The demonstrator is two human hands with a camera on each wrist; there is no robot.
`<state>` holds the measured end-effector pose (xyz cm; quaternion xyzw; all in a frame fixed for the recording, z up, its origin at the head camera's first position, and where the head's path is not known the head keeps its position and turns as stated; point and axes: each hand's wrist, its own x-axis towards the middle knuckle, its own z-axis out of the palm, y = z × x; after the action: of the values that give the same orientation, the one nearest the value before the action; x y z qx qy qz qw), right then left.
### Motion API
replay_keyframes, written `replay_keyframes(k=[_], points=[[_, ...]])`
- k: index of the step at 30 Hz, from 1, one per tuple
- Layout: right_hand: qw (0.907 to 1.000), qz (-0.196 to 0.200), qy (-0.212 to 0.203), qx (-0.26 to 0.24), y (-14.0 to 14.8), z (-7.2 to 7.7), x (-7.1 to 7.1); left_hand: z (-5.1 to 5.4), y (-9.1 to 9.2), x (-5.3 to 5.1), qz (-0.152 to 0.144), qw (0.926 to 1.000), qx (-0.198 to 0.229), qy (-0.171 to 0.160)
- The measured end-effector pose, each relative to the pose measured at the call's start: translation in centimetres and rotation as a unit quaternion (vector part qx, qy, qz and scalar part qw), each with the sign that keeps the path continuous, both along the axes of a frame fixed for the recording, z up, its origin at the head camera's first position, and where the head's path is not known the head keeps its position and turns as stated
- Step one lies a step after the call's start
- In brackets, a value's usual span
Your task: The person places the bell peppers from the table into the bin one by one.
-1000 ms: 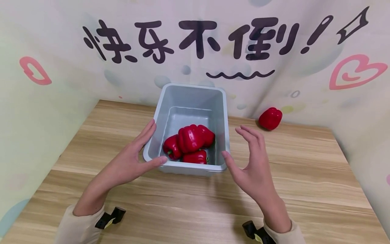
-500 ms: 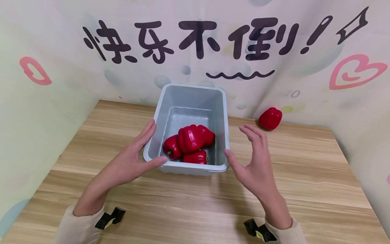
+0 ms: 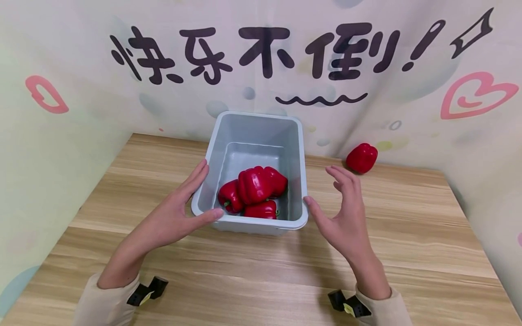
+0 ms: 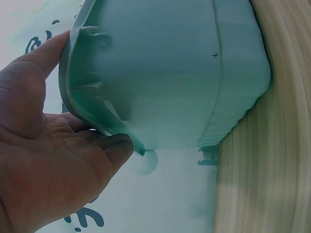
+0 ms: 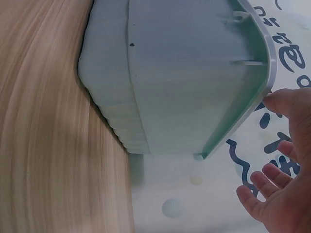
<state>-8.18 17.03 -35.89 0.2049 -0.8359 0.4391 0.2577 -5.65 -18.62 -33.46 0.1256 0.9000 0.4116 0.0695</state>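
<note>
A light grey plastic bin (image 3: 261, 131) stands on the table with several red bell peppers (image 3: 254, 184) heaped at its near end. At its near left corner my left hand (image 3: 177, 217) grips the rim, thumb over the front edge and fingers along the left side. In the left wrist view, fingertips (image 4: 119, 148) reach under the rim of the bin (image 4: 160, 82). My right hand (image 3: 346, 217) is beside the right rim, its thumb tip at the edge and its other fingers bent loosely in the air, holding nothing. The right wrist view shows the same gap between fingers and bin.
Another red bell pepper (image 3: 361, 158) lies on the wooden table (image 3: 416, 235) at the back right, against the printed cloth backdrop (image 3: 261, 90). The bin's far end is close to that backdrop.
My right hand has shifted slightly right, its fingers moving farther from the bin and its thumb sliding outward at the rim. The left hand, the bin and the bell peppers have stayed put.
</note>
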Motion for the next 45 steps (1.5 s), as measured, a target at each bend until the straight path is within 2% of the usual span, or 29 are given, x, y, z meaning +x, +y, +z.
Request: replay_keyframes(k=[16, 24, 34, 45], points=[[0.9993, -0.025, -0.023, -0.016, 0.8, -1.0, -0.8, 0.2, -0.1, 0.0, 0.002, 0.9999, -0.012, 0.003], [0.9971, -0.053, -0.039, -0.037, 2.4, -1.5, -1.1, 0.0, 0.1, -0.1, -0.001, 1.0000, -0.004, 0.002], [0.9825, -0.095, -0.118, -0.109, 4.7, -1.9, -1.0, 0.1, 0.0, 0.0, 0.002, 0.9999, -0.011, 0.003], [0.9678, -0.134, -0.173, -0.124, 6.9, -2.8, -0.8, 0.1, 0.0, 0.0, 0.001, 1.0000, -0.006, 0.002]])
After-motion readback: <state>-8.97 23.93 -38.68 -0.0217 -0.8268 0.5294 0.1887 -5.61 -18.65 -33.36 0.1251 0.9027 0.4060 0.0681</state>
